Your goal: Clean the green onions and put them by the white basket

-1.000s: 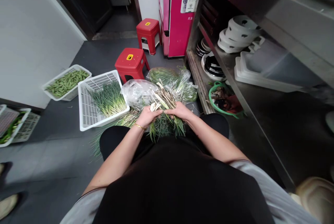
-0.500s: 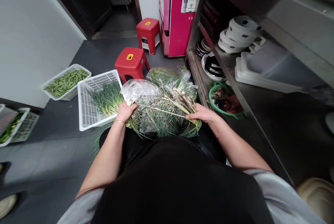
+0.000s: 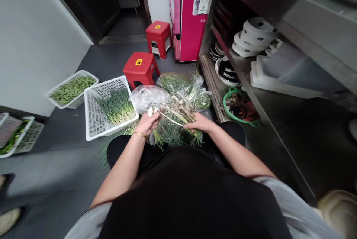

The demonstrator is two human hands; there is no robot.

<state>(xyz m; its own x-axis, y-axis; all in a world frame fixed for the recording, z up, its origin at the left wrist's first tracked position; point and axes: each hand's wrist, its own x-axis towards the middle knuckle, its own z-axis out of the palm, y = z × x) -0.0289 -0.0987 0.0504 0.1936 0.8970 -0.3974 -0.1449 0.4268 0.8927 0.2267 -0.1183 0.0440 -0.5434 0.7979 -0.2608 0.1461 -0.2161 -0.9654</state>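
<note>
Over the lap, left hand [image 3: 147,123] and right hand [image 3: 198,123] clench the chive bunch [image 3: 174,127]; a loosened grip could spill stalks.

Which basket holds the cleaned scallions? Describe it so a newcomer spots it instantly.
Start at the pink fridge, then drop to the nearer red stool. Left of it on the floor lies the large white basket of scallions; its smaller neighbour holds green beans.

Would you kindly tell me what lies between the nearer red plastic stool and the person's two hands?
In the head view, crumpled clear plastic bags of greens lie between the nearer red stool and the left hand and right hand.
</note>
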